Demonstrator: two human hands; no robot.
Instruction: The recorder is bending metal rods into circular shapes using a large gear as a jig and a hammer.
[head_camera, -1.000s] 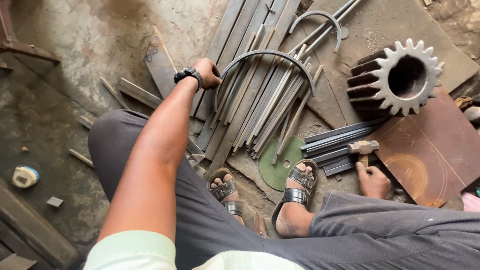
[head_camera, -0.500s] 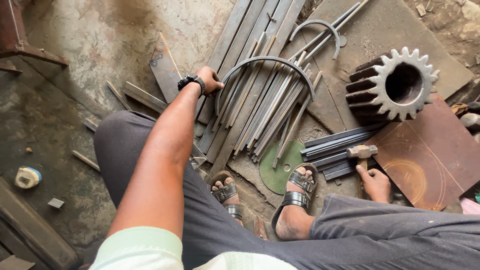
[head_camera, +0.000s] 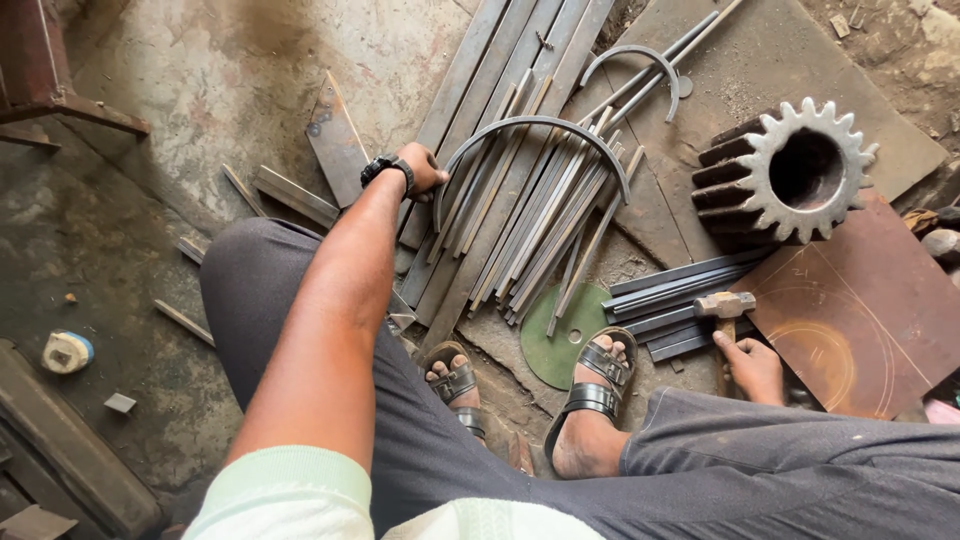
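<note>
My left hand (head_camera: 423, 168), a black watch on its wrist, grips one end of a curved metal strip (head_camera: 530, 124) bent into a half circle. The strip lies over a pile of straight flat steel bars (head_camera: 520, 215) on the floor. My right hand (head_camera: 752, 366) rests low at the right, fingers closed around the wooden handle of a hammer (head_camera: 725, 305) whose head lies on a few short steel bars (head_camera: 670, 290). My sandalled feet are between the two hands.
A large toothed gear (head_camera: 790, 175) stands at the right beside a rusty brown plate (head_camera: 860, 310). A green disc (head_camera: 560, 345) lies under my right foot. A second curved strip (head_camera: 630, 60), loose offcuts (head_camera: 295, 195) and a tape measure (head_camera: 67, 351) lie around.
The view has shifted slightly. My left hand stays on the end of the curved strip, and my right hand stays on the hammer handle.
</note>
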